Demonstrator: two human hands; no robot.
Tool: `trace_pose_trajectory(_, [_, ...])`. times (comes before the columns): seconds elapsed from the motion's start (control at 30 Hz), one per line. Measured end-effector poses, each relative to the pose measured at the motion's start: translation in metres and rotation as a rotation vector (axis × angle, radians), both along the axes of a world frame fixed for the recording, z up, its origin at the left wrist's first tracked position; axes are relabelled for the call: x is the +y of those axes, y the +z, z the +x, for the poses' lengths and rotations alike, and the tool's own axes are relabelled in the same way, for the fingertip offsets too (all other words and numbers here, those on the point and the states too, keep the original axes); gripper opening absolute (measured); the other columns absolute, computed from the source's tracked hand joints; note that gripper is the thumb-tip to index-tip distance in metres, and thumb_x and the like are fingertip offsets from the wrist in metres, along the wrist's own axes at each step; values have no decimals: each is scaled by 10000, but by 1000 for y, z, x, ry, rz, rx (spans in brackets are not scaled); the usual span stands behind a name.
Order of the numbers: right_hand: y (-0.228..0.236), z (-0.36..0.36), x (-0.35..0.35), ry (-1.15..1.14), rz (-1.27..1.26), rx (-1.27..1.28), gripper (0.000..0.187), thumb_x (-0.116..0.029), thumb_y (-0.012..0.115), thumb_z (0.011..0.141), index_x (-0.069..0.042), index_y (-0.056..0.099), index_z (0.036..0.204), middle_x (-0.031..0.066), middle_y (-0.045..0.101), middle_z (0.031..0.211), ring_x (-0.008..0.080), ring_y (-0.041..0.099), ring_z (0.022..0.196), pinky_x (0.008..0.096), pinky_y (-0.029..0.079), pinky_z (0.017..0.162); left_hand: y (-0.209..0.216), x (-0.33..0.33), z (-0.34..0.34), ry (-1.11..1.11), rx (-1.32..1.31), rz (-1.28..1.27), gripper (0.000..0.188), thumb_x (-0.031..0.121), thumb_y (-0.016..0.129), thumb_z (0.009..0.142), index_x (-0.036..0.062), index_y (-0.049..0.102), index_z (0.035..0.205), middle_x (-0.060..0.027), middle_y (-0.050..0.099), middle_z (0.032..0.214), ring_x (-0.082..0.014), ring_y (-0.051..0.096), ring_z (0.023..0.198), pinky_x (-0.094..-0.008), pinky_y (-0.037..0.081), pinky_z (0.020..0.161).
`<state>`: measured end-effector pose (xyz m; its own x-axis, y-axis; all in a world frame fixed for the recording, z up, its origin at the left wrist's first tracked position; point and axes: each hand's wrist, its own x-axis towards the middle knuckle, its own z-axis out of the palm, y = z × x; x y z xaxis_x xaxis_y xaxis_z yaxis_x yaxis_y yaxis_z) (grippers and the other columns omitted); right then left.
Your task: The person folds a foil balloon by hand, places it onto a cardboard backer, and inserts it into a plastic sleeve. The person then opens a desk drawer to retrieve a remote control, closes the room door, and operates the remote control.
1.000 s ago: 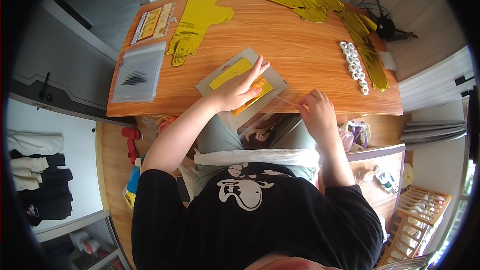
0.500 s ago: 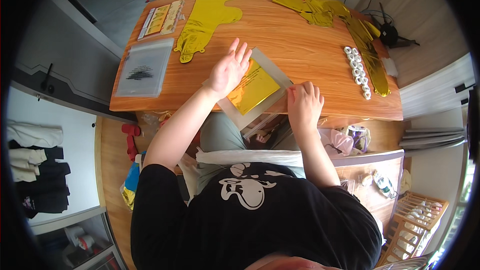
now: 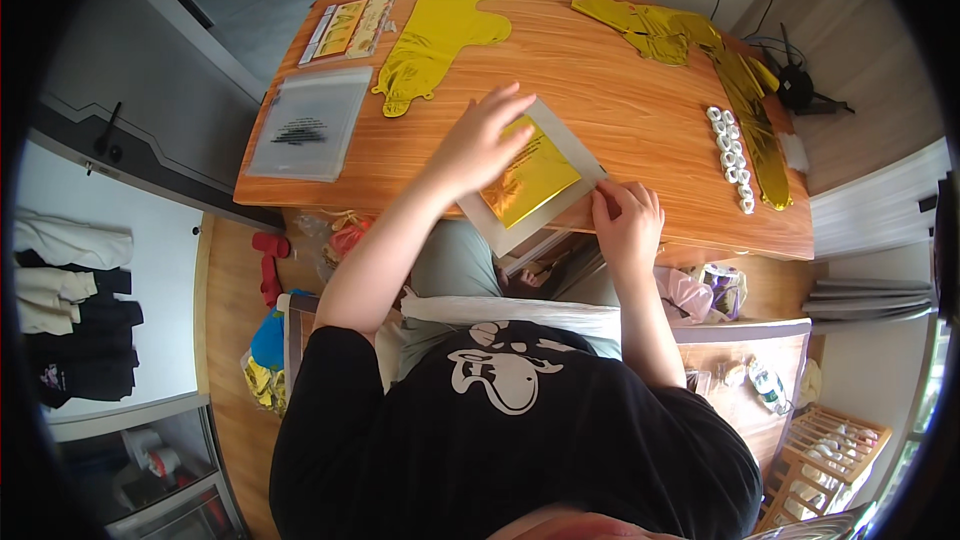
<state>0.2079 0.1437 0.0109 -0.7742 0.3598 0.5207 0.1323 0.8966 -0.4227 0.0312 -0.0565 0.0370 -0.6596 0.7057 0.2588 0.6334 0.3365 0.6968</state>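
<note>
Turned over and shifted rightward since half a second ago, the left hand (image 3: 484, 148) now reaches across the upper left side of the packet (image 3: 568, 152), where earlier it was lifted with its palm showing. Biggest is the wooden table (image 3: 590, 90), its near edge running just before the person's lap. Along its right side stretches a long gold foil piece (image 3: 742, 112), and toward the far left lies a flat gold foil shape (image 3: 438, 28). Left of the hands is a stack of clear bags (image 3: 305, 130). The packet, a grey sheet with a folded gold foil (image 3: 533, 178) on it, sits tilted between the two hands, its lower corner jutting past the table's near edge. Fingers of the left hand are loosely spread over the gold's upper left part; whether they press down, I cannot tell. At the packet's right corner, the right hand (image 3: 630, 226) pinches the edge between thumb and forefinger, the rest of it lying to the right of the packet. Smallest are the white rolls (image 3: 734, 160), lined up near the long foil piece, well apart from the right hand
</note>
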Motion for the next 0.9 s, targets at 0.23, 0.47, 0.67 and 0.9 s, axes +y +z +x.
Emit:
trace_pose_trajectory(0.23, [3, -3, 0, 5, -32, -24, 104, -185, 786, 823, -90, 747, 837, 42, 659, 847, 271, 614, 848, 399, 478, 801, -37, 15, 34, 139, 361, -443, 868, 688, 483, 965, 118, 309, 1596, -186, 267, 1656, -378, 196, 1548, -569, 155, 1246])
trace_pose_trajectory(0.47, [-1, -12, -7, -59, 41, 20, 93, -198, 780, 832, -110, 747, 834, 13, 638, 891, 247, 602, 939, 398, 439, 858, -44, 14, 34, 114, 444, -472, 927, 733, 489, 930, 98, 326, 1586, -195, 300, 1640, -378, 227, 1538, -562, 175, 1242])
trace_pose_trajectory(0.67, [-5, -17, -7, -35, 5, 26, 83, -202, 774, 837, -122, 758, 854, 7, 632, 875, 251, 597, 932, 410, 432, 864, -41, 14, 36, 111, 395, -457, 1088, 737, 564, 887, -8, 206, 1595, -226, 272, 1643, -379, 233, 1537, -536, 184, 1249])
trace_pose_trajectory(0.9, [-6, -14, -12, -4, 111, -2, 141, -210, 750, 859, -152, 784, 983, 15, 617, 917, 256, 580, 960, 413, 420, 879, -40, 15, 34, 128, 374, -438, 1143, 734, 597, 864, -57, 188, 1581, -257, 255, 1640, -355, 223, 1546, -496, 181, 1260])
